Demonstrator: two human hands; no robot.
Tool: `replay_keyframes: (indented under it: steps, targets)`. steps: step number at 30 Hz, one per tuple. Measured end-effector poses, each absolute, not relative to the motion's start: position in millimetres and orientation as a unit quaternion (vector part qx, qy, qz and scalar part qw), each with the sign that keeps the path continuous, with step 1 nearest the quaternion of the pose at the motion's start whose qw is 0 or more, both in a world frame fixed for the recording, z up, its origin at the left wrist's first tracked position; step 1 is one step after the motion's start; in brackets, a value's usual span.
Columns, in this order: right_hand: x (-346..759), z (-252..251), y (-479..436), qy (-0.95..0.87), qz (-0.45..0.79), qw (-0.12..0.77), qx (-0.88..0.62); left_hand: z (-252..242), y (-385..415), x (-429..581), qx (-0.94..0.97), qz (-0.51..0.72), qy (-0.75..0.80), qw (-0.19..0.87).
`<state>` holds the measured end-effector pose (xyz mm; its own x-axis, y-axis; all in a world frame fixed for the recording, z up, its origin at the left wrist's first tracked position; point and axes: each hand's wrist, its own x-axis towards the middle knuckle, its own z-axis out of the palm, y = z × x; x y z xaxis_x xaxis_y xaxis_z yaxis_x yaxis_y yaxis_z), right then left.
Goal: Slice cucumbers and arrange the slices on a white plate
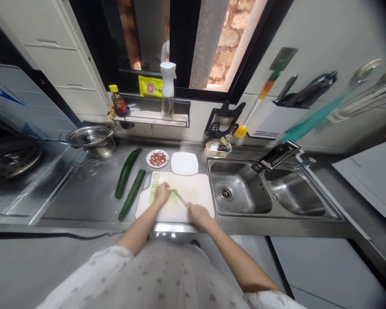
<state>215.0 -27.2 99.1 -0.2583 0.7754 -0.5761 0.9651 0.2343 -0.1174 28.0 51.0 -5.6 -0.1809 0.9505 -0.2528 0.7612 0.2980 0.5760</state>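
My right hand (pixel 199 216) is wrapped round the handle of a knife (pixel 181 199), its blade slanting up and left over the white cutting board (pixel 197 184). By the blade's tip, my left hand (pixel 162 193) has its fingers drawn together. Whatever lies in those fingers is too small to make out. Pale green cucumber slices (pixel 153 189) lie in a column on the board, just left of my left hand. Two whole dark green cucumbers, the farther one (pixel 128 173) and the nearer one (pixel 132 194), rest on the steel counter left of the board.
Behind the board stand a plate of chopped red pieces (pixel 158 159) and a white square plate (pixel 184 163). A double sink (pixel 241 208) with a black faucet (pixel 272 159) is on the right. A lidded steel pot (pixel 91 139) stands at the back left, and a knife block (pixel 278 118) hangs behind the sink.
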Motion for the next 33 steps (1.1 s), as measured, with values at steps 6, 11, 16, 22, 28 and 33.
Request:
replay_keyframes:
  steps: [6,11,16,22,28,33]
  targets:
    - [211,104,-28,0.760,-0.214,0.215,0.575,-6,51,28,0.569,0.161,0.752,0.291]
    - [214,110,-27,0.765,-0.202,0.223,0.570,-7,51,28,0.571,0.162,0.749,0.293]
    - [216,114,-25,0.765,-0.211,0.230,0.563,-8,52,28,0.572,0.159,0.750,0.291]
    - [213,112,-23,0.767,-0.211,0.216,0.566,-8,51,28,0.575,0.160,0.749,0.286]
    - [212,109,-21,0.774,-0.179,0.225,0.564,-9,51,28,0.578,0.155,0.749,0.285]
    - [213,104,-19,0.784,-0.164,0.230,0.553,-7,52,28,0.573,0.151,0.752,0.288]
